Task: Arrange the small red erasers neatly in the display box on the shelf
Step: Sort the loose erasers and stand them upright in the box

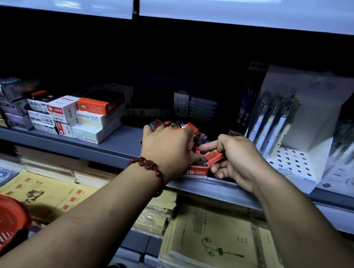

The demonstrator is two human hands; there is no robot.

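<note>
At the front edge of the shelf (117, 148), the red 2B display box (196, 172) holds a heap of small red erasers (185, 126). The left hand (167, 147) curls its fingers into the heap, and I cannot tell whether they grip anything. The right hand (236, 158) pinches one eraser (213, 156) over the box's right corner.

Dim scene lit from above: glare streaks on the pale upper panel (241, 9), deep shadow across the far shelf (119, 139), blurred pen display (297, 120) at right, wide-angle bowing at edges.
</note>
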